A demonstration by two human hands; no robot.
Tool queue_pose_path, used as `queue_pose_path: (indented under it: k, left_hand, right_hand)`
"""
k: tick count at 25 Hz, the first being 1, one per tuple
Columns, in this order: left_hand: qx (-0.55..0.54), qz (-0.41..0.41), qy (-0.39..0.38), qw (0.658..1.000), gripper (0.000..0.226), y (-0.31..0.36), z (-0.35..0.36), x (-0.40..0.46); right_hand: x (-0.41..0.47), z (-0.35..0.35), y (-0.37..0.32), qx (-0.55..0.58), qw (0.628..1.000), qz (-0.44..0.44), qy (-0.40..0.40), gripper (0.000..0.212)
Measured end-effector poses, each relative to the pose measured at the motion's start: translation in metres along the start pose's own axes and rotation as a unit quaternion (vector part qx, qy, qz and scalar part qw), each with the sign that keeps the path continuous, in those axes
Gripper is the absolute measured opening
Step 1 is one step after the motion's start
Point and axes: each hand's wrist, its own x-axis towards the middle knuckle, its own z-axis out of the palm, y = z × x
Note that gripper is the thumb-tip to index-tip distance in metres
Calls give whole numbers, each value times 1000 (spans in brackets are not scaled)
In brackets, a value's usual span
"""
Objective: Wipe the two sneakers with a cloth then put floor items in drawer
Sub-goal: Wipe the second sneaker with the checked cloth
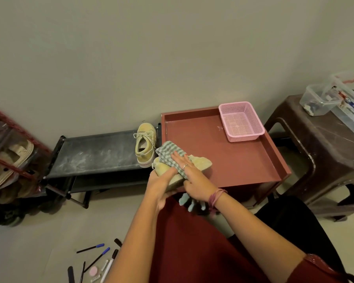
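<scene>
While left hand (161, 180) grips sneaker (200, 163), right hand (189, 172) presses cloth (168, 151).

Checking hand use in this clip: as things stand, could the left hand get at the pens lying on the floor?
Probably not yet. The left hand grips the sneaker that the right hand wipes with the cloth. The pens lie uncovered lower left, so the path looks free once it lets go.

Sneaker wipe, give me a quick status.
Left hand grips sneaker; right hand presses checked cloth flat on it. Second sneaker on rack. Pens on floor. Nothing blocking.
</scene>
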Motion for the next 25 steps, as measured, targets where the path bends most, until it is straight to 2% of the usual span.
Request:
queue_pose_path:
  k: [1,3,5,8,14,18,20,21,24,25]
  left_hand:
    - [-11,16,0,1000,34,-4,4,0]
    - [-14,34,12,999,57,-13,9,3]
    - [-28,30,34,999,70,-22,13,6]
    - [-28,32,56,998,61,-29,16,6]
    - [-2,23,61,998,62,-33,15,11]
    - [38,53,71,995,59,-38,20,7]
    - [29,53,84,995,58,-43,23,4]
    - [19,53,91,994,57,-44,22,4]
    - [-27,35,97,994,66,-45,20,10]
    - [-36,32,98,994,68,-45,20,13]
  right_hand:
    - [-2,0,4,-16,1000,-14,4,95]
    - [-7,-3,25,-48,999,-24,-7,98]
    - [-13,-7,52,-95,995,-4,-3,99]
    - [-13,-11,82,-155,986,66,22,103]
    - [23,-32,111,-136,977,163,7,91]
    - [46,-54,112,-125,964,225,-68,69]
    - [52,-54,107,-91,963,247,-65,53]
    - [52,-47,106,-75,967,239,-48,54]
    - [24,-18,81,-87,969,233,2,83]
    - [11,-10,70,-93,972,216,4,87]
